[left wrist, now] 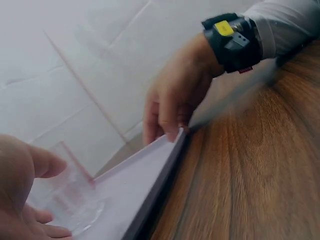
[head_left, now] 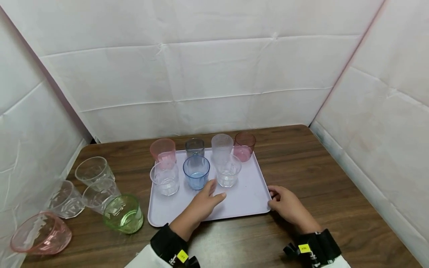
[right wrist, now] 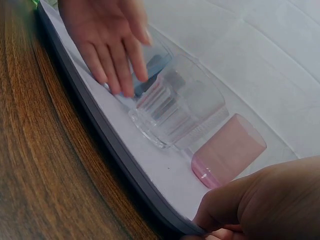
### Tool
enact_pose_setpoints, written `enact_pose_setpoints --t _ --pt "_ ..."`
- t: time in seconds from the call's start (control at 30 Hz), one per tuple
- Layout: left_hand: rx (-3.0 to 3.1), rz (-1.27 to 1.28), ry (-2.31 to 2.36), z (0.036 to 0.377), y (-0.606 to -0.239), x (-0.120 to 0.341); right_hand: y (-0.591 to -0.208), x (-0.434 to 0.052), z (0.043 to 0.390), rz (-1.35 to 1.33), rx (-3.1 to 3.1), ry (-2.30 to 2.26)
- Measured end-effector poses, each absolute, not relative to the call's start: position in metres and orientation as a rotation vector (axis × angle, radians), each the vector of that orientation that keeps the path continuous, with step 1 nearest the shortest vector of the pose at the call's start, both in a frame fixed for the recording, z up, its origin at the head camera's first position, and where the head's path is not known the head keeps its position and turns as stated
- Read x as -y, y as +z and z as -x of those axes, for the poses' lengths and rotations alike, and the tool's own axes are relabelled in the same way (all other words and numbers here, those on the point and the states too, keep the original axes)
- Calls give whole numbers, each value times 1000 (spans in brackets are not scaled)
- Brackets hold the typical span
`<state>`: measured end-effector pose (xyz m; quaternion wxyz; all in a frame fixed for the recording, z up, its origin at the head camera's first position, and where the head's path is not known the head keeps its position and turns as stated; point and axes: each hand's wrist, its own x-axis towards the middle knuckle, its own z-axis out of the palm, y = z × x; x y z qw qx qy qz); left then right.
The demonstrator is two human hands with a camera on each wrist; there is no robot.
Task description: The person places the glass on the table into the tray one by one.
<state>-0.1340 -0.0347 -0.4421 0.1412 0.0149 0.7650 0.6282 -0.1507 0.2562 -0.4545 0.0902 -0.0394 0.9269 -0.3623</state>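
I'm pinching the serving tray (head_left: 246,197)'s near-right corner with my right hand (head_left: 286,204), best held level, while holding my left hand (head_left: 202,204) spread near the blue tumbler (head_left: 196,174).

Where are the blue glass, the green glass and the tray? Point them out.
Blue glass (head_left: 196,173): head view, middle of its body.
Green glass (head_left: 124,214): head view, middle of its body.
Tray (head_left: 246,195): head view, bare patch of its surface.

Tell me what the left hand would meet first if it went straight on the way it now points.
The left hand would probably first meet the clear glass just right of the blue glass, though depth there is hard to judge.
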Motion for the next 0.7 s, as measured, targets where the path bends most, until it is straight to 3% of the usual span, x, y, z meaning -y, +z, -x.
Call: enact_pose_setpoints --t 0.53,0.6,0.7 --pt "-2544 -630 1834 81 -380 180 -453 -257 155 126 -2727 -1069" --pt "-2652 -604 1883 71 -377 205 -453 -257 155 122 -2720 -1067" --pt "-2810 -367 1969 54 -374 244 -454 -257 155 110 -2714 -1059"
